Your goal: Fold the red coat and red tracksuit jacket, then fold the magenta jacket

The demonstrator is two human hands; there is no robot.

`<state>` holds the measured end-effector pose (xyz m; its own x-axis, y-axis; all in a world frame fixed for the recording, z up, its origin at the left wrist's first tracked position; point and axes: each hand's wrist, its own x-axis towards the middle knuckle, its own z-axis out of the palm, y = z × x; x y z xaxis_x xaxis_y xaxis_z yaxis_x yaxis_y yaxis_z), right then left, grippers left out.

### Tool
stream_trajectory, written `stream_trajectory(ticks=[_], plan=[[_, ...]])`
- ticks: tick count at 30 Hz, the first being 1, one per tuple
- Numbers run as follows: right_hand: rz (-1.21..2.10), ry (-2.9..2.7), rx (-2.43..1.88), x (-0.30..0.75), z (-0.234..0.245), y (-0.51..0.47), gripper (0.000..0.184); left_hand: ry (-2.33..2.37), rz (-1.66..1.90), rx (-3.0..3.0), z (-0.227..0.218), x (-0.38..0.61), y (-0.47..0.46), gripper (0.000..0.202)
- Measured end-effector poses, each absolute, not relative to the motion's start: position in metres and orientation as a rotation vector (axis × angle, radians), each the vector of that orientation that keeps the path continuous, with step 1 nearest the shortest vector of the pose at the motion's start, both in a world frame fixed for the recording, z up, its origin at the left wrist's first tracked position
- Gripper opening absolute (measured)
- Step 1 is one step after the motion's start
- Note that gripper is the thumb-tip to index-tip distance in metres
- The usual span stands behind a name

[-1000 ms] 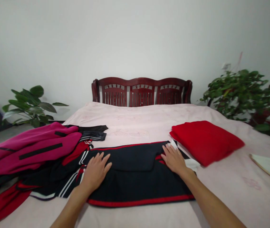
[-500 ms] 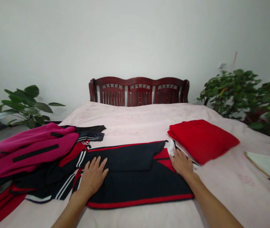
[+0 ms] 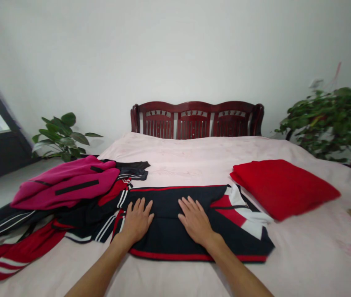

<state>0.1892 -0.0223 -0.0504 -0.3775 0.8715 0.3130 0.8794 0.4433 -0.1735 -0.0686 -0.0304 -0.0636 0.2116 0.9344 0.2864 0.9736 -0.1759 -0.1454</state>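
A navy track jacket (image 3: 169, 237) with red edging and a red and white chest lies flat on the bed, folded into a long shape with its collar end to the right. My left hand (image 3: 138, 220) rests on the jacket's left part near the striped hem, fingers spread. On the middle of the jacket lies my right hand (image 3: 195, 220), palm down with the fingers apart. Neither hand grips the cloth. Just beyond the collar end sits a folded red garment (image 3: 282, 187).
A loose heap of clothes to the left has a magenta jacket (image 3: 73, 183) on top and a red striped sleeve (image 3: 24, 255) hanging out. The pink bedsheet (image 3: 175, 161) reaches a dark wooden headboard (image 3: 194, 119). Plants (image 3: 62, 134) stand on both sides.
My right hand has moved left from the collar to the jacket's middle, and the collar end now lies unfolded flat. My left hand stays near the hem. The view has turned slightly left.
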Motion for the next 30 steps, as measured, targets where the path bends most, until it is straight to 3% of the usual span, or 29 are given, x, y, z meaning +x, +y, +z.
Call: stream_trajectory(ticks=[7,14,22,25,30], plan=[[-0.125,-2.261,-1.656,0.211,-0.073,-0.012,0.056,-1.713,-0.469,-2.413,-0.064,-0.1,-0.036,0.046],[-0.092,-2.178,-1.636,0.226,-0.073,-0.009,0.048,-2.105,-1.075,-1.937,-0.075,-0.131,-0.059,0.048],[0.05,-2.319,-1.21,0.228,-0.062,-0.026,0.039,-2.311,-0.902,-1.75,-0.071,-0.129,-0.072,0.056],[0.011,-2.282,-1.208,0.227,-0.067,-0.025,0.028,-2.322,-0.863,-1.785,-0.071,-0.128,-0.071,0.053],[-0.028,-2.01,-1.368,0.231,-0.069,-0.02,0.032,-2.316,-0.921,-1.782,-0.074,-0.132,-0.07,0.05]])
